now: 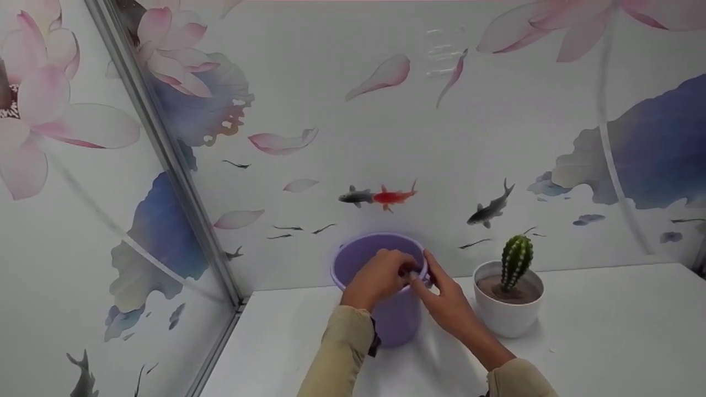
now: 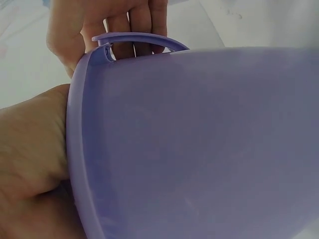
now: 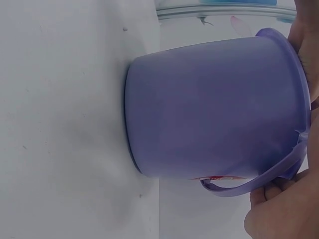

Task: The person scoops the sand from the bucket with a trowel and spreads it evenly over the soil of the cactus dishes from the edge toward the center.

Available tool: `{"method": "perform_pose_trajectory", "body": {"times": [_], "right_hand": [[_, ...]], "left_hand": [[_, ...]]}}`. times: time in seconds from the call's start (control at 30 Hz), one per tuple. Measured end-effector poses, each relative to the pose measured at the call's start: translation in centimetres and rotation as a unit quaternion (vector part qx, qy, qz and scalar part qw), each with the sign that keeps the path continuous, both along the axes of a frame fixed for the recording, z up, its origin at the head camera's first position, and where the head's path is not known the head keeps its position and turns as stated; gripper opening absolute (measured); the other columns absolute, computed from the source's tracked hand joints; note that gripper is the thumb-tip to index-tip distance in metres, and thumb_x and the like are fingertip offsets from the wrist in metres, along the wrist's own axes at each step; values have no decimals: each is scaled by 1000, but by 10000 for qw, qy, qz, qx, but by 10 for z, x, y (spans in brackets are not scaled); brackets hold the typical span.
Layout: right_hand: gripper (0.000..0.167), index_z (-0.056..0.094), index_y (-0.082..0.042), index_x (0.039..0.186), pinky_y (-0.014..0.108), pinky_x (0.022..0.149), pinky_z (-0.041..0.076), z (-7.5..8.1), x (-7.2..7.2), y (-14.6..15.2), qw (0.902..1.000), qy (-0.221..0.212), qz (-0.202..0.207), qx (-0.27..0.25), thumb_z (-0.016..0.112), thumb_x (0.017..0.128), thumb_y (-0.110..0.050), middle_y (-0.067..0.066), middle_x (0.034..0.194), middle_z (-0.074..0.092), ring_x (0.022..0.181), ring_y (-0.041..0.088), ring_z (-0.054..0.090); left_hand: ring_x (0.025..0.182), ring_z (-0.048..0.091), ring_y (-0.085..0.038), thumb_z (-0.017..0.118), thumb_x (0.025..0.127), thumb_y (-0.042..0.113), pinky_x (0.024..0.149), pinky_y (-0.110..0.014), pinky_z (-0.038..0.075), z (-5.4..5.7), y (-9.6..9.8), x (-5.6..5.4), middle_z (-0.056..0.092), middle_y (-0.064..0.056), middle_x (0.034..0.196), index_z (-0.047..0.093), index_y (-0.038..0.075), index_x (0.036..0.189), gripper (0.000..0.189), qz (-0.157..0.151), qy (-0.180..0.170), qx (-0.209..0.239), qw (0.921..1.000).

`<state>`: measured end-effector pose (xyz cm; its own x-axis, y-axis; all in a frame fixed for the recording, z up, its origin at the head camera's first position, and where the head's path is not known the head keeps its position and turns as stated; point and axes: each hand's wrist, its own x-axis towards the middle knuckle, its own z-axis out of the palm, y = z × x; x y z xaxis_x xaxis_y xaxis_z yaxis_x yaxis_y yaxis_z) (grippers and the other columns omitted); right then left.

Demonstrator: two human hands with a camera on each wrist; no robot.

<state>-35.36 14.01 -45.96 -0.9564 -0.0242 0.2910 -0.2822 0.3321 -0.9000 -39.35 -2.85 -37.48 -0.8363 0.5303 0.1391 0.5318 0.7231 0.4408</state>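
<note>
A purple plastic bucket (image 1: 394, 320) stands upright on the white table. My left hand (image 1: 383, 275) reaches over the near rim, fingers bent down inside by the right wall; its fingertips are hidden, and I cannot tell what they pinch. At the bucket's right side, my right hand (image 1: 444, 298) grips the rim by the handle joint, with its thumb close to the left fingers. Several right fingers (image 2: 139, 25) show behind the curved purple handle (image 2: 144, 37). From the right wrist view, the handle hangs along the bucket's side, and the right hand's fingers (image 3: 271, 191) touch it.
A green cactus (image 1: 517, 262) in a white pot (image 1: 508, 317) stands right of the bucket, close to my right forearm. Behind the table rises a wall panel (image 1: 309, 82) printed with flowers and fish. A metal corner strip (image 1: 165, 149) joins it to the left panel.
</note>
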Motion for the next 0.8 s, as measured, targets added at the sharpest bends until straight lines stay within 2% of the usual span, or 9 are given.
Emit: {"method": "perform_pose_trajectory", "body": {"times": [0.2, 0.43, 0.67, 0.8], "right_hand": [[87, 19, -19, 175, 55, 128, 37, -5, -1, -1, 9999, 111, 57, -29, 62, 108, -54, 13, 178, 30, 163, 32, 34], [87, 22, -18, 174, 54, 125, 41, -3, -3, 0, 9998, 194, 72, -71, 64, 107, -54, 14, 177, 33, 162, 35, 37], [88, 20, -18, 175, 56, 126, 38, 0, -3, 0, 10000, 53, -32, 37, 63, 108, -54, 12, 178, 31, 162, 36, 37], [91, 19, -19, 175, 56, 126, 37, -1, -4, 0, 10000, -55, -48, 67, 63, 106, -59, 10, 179, 29, 162, 36, 36]], "left_hand": [[108, 73, -8, 74, 104, 13, 100, -30, 61, -3, -9, 5, 79, 3, 118, 78, 15, 124, 20, -104, 460, 13, 9989], [117, 73, -15, 68, 108, 13, 103, -34, 60, 5, -29, 12, 76, -2, 122, 72, 12, 127, 19, -191, 639, 123, 9977], [113, 73, -20, 61, 111, 13, 99, -37, 61, 12, -51, 12, 75, -7, 123, 68, 8, 131, 21, -206, 1064, 205, 9939], [108, 74, -19, 64, 110, 11, 96, -37, 62, 14, -66, 11, 74, -7, 119, 66, 8, 129, 20, -122, 1210, 498, 9913]]}}
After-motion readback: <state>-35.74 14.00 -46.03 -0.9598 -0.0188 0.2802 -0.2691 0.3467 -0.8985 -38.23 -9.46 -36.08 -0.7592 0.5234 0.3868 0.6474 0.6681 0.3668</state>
